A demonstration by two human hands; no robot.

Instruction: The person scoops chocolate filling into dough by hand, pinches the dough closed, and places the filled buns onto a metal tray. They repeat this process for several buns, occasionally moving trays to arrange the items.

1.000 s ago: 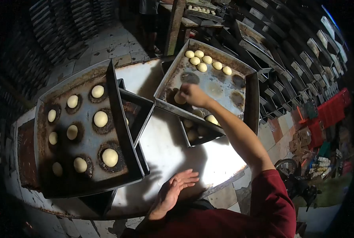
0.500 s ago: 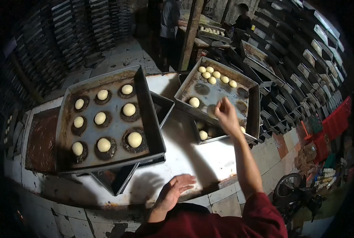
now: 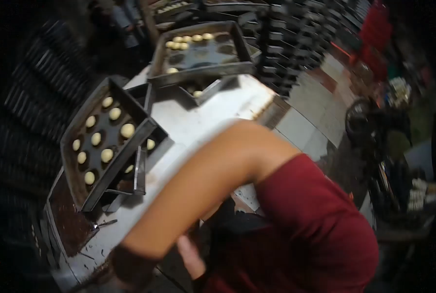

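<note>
With my right hand and left hand blurred at six o'clock, grips untellable, my elbow might knock the dark rectangular metal tray at nine o'clock.

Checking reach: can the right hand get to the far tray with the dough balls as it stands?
Probably not right away. The right hand is down at the near table edge, arm folded across the body, while the far tray sits across the table. Nothing blocks the way.

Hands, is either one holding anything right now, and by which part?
Cannot be told. The right hand is low at the table edge, dark and blurred; the left hand is mostly hidden behind the arm.
</note>
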